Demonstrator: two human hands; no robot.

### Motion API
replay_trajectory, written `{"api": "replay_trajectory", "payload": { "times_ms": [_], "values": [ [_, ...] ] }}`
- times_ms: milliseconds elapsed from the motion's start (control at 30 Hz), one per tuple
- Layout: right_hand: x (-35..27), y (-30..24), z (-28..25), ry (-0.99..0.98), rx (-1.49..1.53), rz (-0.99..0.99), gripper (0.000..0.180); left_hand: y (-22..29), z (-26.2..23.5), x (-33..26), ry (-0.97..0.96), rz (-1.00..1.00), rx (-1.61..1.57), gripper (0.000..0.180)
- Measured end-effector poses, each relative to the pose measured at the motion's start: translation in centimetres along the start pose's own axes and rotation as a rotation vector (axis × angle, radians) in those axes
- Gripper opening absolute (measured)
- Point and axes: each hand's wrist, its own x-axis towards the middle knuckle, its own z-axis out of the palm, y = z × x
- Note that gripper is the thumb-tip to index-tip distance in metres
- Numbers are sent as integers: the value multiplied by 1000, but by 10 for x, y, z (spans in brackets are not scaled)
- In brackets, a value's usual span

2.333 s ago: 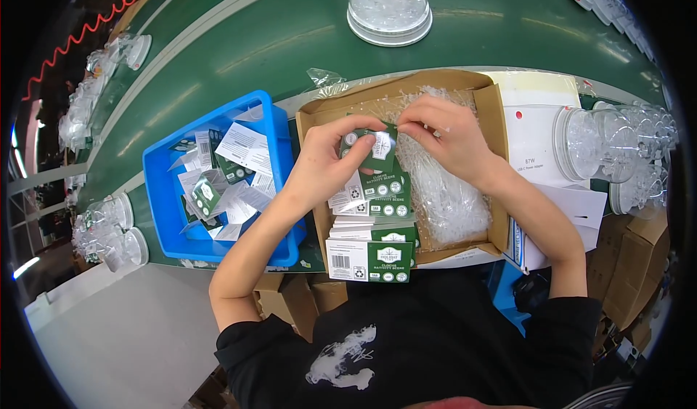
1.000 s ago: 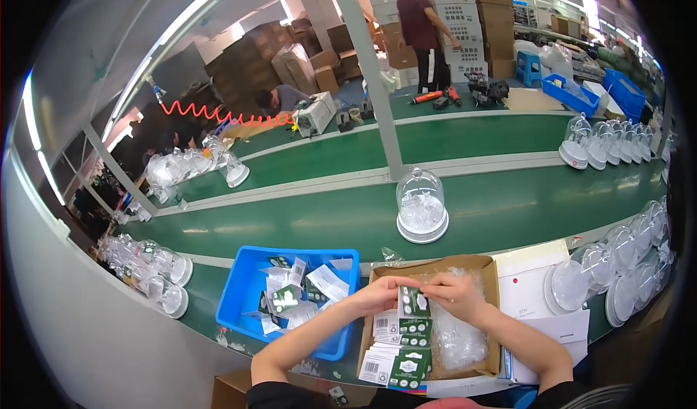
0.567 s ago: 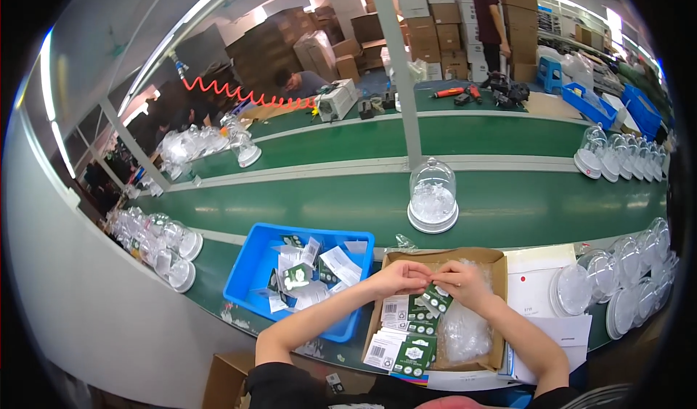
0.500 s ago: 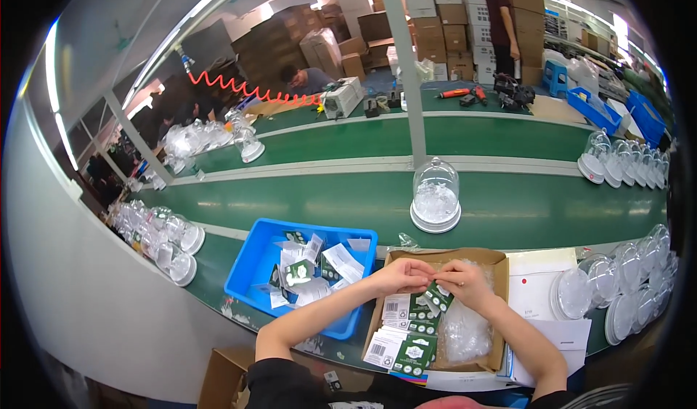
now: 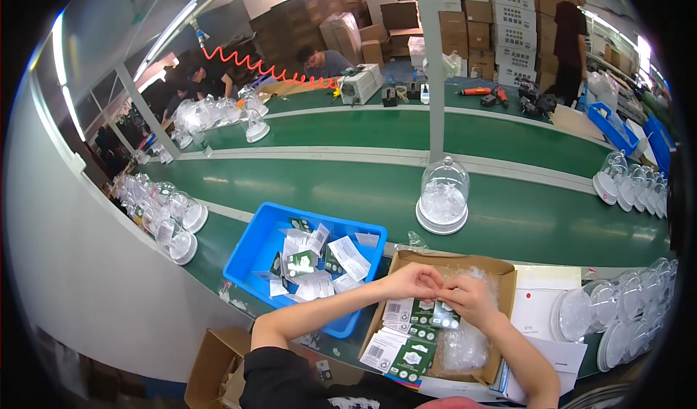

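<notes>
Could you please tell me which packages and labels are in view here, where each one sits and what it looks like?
Green cards: a row lying in the open box under both hands, flat, green with white barcode labels.
Open box: brown cardboard, at the near bench edge, holding clear bags.
Blue bin: left of the box, rectangular, with loose white and green cards inside.
Stacked cartons: brown, against the far wall.
Left hand and right hand: meeting over the cards.

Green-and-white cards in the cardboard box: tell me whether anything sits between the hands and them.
Nothing visible does. The left hand and right hand meet directly over the green-and-white cards inside the cardboard box, fingers at the top of the row. The clear plastic bags lie beside the cards, to the right.
</notes>
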Motion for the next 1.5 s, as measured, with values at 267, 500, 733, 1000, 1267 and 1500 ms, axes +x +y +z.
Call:
{"api": "replay_trajectory", "payload": {
  "times_ms": [267,500,733,1000,1267,1500],
  "values": [
    [6,-5,-3,47,-126,-60,23,-4,-1,8,35,35,-94,31],
    [23,-9,0,10,17,187,17,-7,-2,5,116,89,-109,28],
    [71,-11,6,104,180,235,14,-10,1,7,261,199,-59,21],
    [42,11,50,174,775,563,25,2,-11,1,589,420,239,18],
    [35,30,43,247,1216,694,33,18,-2,-1,579,470,1,15],
    [40,34,37,393,1097,830,28,18,3,-5,511,401,34,27]
  ]
}}
